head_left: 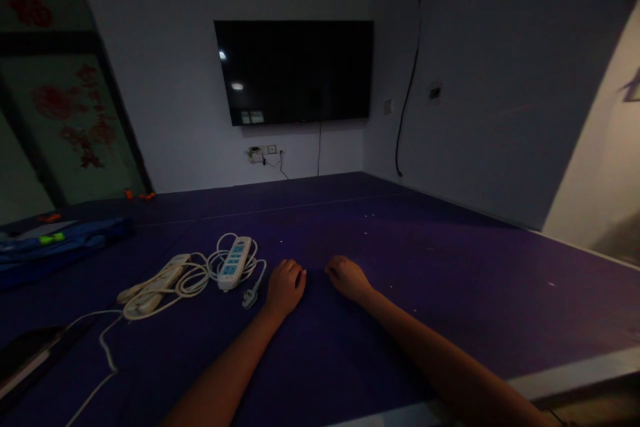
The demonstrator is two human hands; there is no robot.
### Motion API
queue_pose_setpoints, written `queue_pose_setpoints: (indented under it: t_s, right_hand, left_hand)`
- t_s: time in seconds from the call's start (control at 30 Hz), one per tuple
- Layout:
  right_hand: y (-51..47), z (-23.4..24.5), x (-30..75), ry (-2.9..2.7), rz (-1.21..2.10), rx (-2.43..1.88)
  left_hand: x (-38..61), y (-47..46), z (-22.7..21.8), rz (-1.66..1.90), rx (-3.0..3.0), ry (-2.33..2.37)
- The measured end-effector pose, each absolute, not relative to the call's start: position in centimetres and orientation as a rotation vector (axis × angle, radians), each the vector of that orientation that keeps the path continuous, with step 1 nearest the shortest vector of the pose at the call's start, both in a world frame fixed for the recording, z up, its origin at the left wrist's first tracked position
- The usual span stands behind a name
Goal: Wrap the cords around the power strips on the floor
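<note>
Both my hands rest on a dark blue table. My left hand lies knuckles up with its fingers curled under into a loose fist, nothing in it. My right hand lies a short way to its right, fingers also curled under and holding nothing. Just left of my left hand lies a white power strip with blue sockets, its white cable coiled around it and its plug close to my left wrist. A second white power strip lies further left, tangled in the same cables.
A black TV hangs on the far wall above a wall socket. A blue bag sits at the table's left edge. A dark flat object lies at the near left. The room is dim.
</note>
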State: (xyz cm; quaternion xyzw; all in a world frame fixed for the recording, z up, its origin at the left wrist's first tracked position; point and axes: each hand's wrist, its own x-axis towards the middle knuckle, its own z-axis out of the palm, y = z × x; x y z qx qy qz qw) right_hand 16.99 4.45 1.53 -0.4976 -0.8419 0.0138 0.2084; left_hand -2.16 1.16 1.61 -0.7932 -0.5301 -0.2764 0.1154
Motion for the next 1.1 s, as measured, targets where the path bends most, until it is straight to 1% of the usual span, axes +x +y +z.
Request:
queue_pose_setpoints:
  t_s: [0.2, 0.37, 0.6, 0.87, 1.1]
  right_hand:
    - [4.6, 1.8, 17.7, -2.283, 0.059, -1.43]
    - [4.6, 1.9, 17.5, -2.257, 0.076, -1.421]
    - [4.8, 1.5, 16.7, -2.306, 0.085, -1.308]
    - [4.9, 1.4, 16.9, -2.29, 0.065, -1.304]
    - [4.7, 1.4, 16.6, -2.333, 0.06, -1.253]
  left_hand:
    - [-3.2, 0.0, 3.6, -0.88, -2.18, -1.571]
    - [-5.1, -1.1, 5.2, -0.871, -1.965, -1.642]
    - [-7.8, -3.1, 4.1, -0.767, -1.862, -1.719]
    - [-9.0, -2.9, 4.5, -0.535, -1.704, -2.063]
    - [-9.1, -2.7, 4.3, -0.449, -1.735, -2.152]
